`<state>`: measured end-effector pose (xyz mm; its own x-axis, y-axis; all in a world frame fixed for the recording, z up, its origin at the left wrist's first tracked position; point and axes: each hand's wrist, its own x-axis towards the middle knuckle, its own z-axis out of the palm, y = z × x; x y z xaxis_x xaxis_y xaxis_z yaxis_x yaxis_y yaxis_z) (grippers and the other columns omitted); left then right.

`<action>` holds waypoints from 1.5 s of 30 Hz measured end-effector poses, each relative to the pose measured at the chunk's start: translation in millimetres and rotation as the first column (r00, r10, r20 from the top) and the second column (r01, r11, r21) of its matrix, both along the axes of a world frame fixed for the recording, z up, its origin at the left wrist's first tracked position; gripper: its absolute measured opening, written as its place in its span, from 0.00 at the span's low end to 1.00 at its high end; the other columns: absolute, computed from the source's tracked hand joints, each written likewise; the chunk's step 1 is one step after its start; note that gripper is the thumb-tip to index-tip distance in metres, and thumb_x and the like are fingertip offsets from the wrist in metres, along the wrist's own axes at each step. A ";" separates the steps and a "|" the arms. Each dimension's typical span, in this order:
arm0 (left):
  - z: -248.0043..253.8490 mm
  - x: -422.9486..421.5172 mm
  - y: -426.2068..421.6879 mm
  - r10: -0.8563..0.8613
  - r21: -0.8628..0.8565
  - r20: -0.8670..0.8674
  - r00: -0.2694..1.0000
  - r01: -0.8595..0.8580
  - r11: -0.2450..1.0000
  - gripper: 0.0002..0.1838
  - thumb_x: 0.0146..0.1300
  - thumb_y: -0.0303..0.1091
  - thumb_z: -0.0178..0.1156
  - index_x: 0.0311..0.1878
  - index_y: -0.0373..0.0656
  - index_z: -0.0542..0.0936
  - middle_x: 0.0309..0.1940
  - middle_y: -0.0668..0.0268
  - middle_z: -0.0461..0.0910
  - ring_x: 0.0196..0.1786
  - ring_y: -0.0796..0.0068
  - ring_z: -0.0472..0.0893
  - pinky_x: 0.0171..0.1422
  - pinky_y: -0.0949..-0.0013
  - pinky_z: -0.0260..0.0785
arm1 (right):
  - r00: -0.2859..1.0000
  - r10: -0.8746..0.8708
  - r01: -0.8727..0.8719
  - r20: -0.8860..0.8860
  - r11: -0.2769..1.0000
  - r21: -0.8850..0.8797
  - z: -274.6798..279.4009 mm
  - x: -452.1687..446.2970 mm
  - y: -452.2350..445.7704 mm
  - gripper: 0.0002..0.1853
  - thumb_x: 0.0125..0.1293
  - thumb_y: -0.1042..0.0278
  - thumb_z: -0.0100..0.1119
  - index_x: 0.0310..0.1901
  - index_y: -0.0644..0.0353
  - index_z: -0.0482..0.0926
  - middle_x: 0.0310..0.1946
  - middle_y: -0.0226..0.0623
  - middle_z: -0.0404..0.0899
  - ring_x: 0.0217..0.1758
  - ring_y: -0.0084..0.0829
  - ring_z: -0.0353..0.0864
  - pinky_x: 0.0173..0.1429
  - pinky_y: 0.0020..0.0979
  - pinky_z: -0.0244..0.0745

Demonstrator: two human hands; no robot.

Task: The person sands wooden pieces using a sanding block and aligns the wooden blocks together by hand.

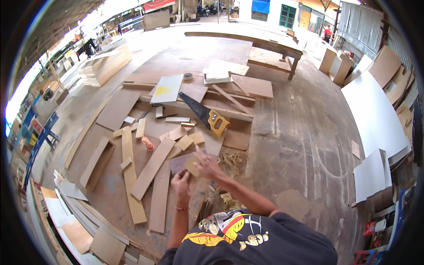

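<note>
My left hand (181, 183) is closed on the lower edge of a thin grey-brown board (178, 164). My right hand (206, 164) holds a small yellowish wood block (191, 166) against the face of that board, just right of my left hand. Beyond both hands lies a handsaw (206, 115) with a yellow handle, its dark blade pointing up and left. Small wood blocks (184, 142) rest just past the held board. Long wood strips (152, 168) lie to the left. An orange object (147, 143) stands among the pieces.
A white board with a yellow stain (167, 89) lies beyond the saw. Farther off is a long wooden table (247, 39). Stacked boards (104, 66) are at the upper left. White panels (375, 110) lean at the right. More boards (79, 236) lie at the lower left.
</note>
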<state>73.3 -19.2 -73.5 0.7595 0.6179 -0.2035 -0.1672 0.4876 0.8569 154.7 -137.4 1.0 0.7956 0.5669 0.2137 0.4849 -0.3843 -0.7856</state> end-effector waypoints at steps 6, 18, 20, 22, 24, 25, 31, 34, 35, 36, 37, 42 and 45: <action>119.7 40.5 104.9 -0.097 0.327 0.246 0.964 0.011 0.945 0.28 0.62 0.31 0.58 0.64 0.35 0.62 0.51 0.65 0.73 0.51 0.75 0.74 0.51 0.71 0.69 | 0.822 0.158 -0.191 0.547 0.982 0.003 142.6 69.4 110.4 0.48 0.49 0.70 0.55 0.71 0.48 0.40 0.27 0.54 0.75 0.28 0.53 0.75 0.34 0.45 0.71; 140.6 38.7 106.6 -0.015 0.091 0.360 0.933 -0.019 0.996 0.17 0.62 0.27 0.55 0.53 0.31 0.70 0.47 0.62 0.74 0.47 0.73 0.76 0.52 0.72 0.73 | 0.892 0.092 -0.133 0.443 0.989 0.061 131.1 60.4 120.6 0.34 0.52 0.66 0.58 0.59 0.76 0.60 0.33 0.57 0.78 0.36 0.52 0.79 0.41 0.45 0.74; 119.0 18.3 72.6 -0.038 0.088 0.286 0.958 0.014 0.996 0.17 0.62 0.26 0.55 0.54 0.30 0.70 0.47 0.61 0.75 0.48 0.72 0.77 0.51 0.72 0.73 | 0.964 0.182 -0.172 0.194 0.983 -0.064 102.3 47.6 92.8 0.31 0.55 0.66 0.55 0.61 0.67 0.61 0.35 0.57 0.77 0.39 0.54 0.78 0.44 0.44 0.74; 91.0 6.7 50.4 -0.081 0.060 0.214 0.974 0.069 0.996 0.17 0.62 0.24 0.54 0.54 0.29 0.70 0.47 0.60 0.76 0.46 0.73 0.79 0.49 0.76 0.75 | 0.960 0.223 -0.214 0.167 0.974 -0.072 65.5 41.7 71.8 0.28 0.57 0.65 0.53 0.59 0.67 0.63 0.37 0.60 0.76 0.39 0.54 0.78 0.44 0.44 0.73; 56.3 -2.1 36.1 -0.060 -0.038 0.105 0.993 0.064 0.997 0.15 0.62 0.22 0.54 0.53 0.30 0.72 0.44 0.60 0.77 0.43 0.73 0.79 0.47 0.75 0.75 | 0.978 0.207 -0.201 0.031 0.970 -0.137 56.1 24.1 44.4 0.26 0.57 0.66 0.53 0.57 0.68 0.65 0.38 0.60 0.76 0.40 0.54 0.78 0.45 0.44 0.73; 35.9 -7.5 33.1 -0.057 -0.051 0.058 0.997 0.060 0.997 0.15 0.61 0.21 0.55 0.52 0.31 0.72 0.44 0.61 0.77 0.43 0.73 0.79 0.46 0.75 0.75 | 0.979 0.202 -0.202 -0.019 0.969 -0.142 39.5 22.0 38.7 0.27 0.57 0.66 0.53 0.57 0.68 0.65 0.39 0.60 0.76 0.43 0.53 0.77 0.47 0.43 0.72; -10.0 -29.6 11.6 -0.122 -0.142 -0.027 0.992 0.117 0.983 0.15 0.60 0.19 0.56 0.50 0.33 0.72 0.41 0.63 0.76 0.38 0.76 0.78 0.41 0.76 0.75 | 0.979 0.178 -0.190 -0.096 0.972 -0.135 -19.8 10.1 16.2 0.30 0.56 0.63 0.55 0.59 0.69 0.64 0.46 0.59 0.75 0.51 0.52 0.75 0.54 0.40 0.69; -7.1 -33.3 0.9 -0.113 -0.166 -0.066 0.991 0.100 0.981 0.13 0.60 0.19 0.55 0.49 0.35 0.72 0.39 0.65 0.76 0.35 0.78 0.77 0.39 0.78 0.74 | 0.976 0.173 -0.190 -0.136 0.973 -0.132 -30.7 5.1 10.1 0.31 0.56 0.62 0.55 0.59 0.69 0.64 0.47 0.59 0.74 0.52 0.52 0.74 0.56 0.40 0.68; -6.7 -34.7 -1.4 -0.106 -0.171 -0.075 0.991 0.092 0.981 0.13 0.60 0.20 0.56 0.48 0.35 0.73 0.39 0.65 0.76 0.35 0.79 0.77 0.38 0.79 0.73 | 0.976 0.169 -0.186 -0.141 0.976 -0.118 -32.4 4.6 8.5 0.31 0.55 0.61 0.56 0.59 0.69 0.64 0.48 0.58 0.74 0.52 0.52 0.74 0.56 0.40 0.68; -6.4 -35.0 -2.5 -0.100 -0.175 -0.083 0.992 0.084 0.981 0.12 0.60 0.21 0.56 0.48 0.36 0.73 0.38 0.65 0.76 0.34 0.79 0.77 0.37 0.80 0.73 | 0.976 0.169 -0.186 -0.138 0.976 -0.118 -30.4 3.8 6.5 0.31 0.55 0.61 0.56 0.59 0.69 0.64 0.48 0.58 0.74 0.52 0.52 0.74 0.56 0.40 0.68; -8.0 -35.5 -2.8 -0.100 -0.174 -0.081 0.992 0.084 0.981 0.12 0.60 0.21 0.56 0.48 0.36 0.73 0.38 0.65 0.76 0.34 0.79 0.77 0.37 0.80 0.73 | 0.975 0.161 -0.181 -0.153 0.975 -0.131 -28.4 2.2 4.7 0.31 0.55 0.61 0.56 0.59 0.68 0.64 0.48 0.58 0.74 0.52 0.51 0.74 0.56 0.40 0.68; -19.4 -38.2 -1.5 -0.084 -0.192 -0.121 0.989 0.060 0.980 0.10 0.61 0.25 0.58 0.46 0.36 0.74 0.32 0.68 0.78 0.30 0.81 0.77 0.32 0.81 0.72 | 0.962 0.157 -0.190 -0.222 0.973 -0.135 -37.5 0.8 5.3 0.31 0.56 0.59 0.57 0.59 0.68 0.64 0.49 0.58 0.73 0.54 0.50 0.73 0.57 0.39 0.67; -26.2 -37.5 -2.6 -0.041 -0.185 -0.108 0.993 0.020 0.983 0.09 0.61 0.26 0.59 0.44 0.37 0.75 0.29 0.69 0.78 0.28 0.82 0.77 0.30 0.82 0.71 | 0.957 0.143 -0.185 -0.251 0.971 -0.153 -34.1 -0.2 4.3 0.32 0.56 0.58 0.57 0.60 0.67 0.64 0.51 0.57 0.72 0.56 0.50 0.72 0.59 0.38 0.66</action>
<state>35.8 -21.7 -99.7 0.7437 0.5394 -0.3950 -0.0588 0.6413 0.7650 154.5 -133.1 -33.0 0.7041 0.7053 -0.0822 0.3612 -0.4554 -0.8137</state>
